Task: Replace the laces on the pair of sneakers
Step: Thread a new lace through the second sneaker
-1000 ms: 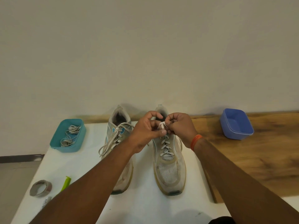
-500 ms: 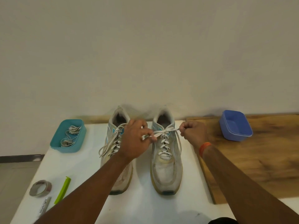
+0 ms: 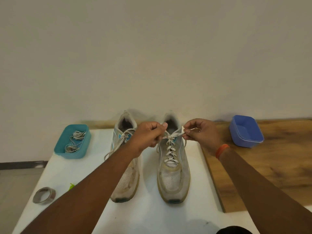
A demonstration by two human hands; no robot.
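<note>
Home-ish rm: bare wall [image 3: 152, 56], tabletop [image 3: 152, 217].

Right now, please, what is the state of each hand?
Left hand: closed, pinching one end of the lace on the right sneaker.
Right hand: closed, pinching the other end.

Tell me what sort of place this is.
Probably a plain indoor work table set up for a hands-on task, not a shop: a bare wall, a white tabletop, and a teal tub holding laces beside an empty blue tub.
</note>
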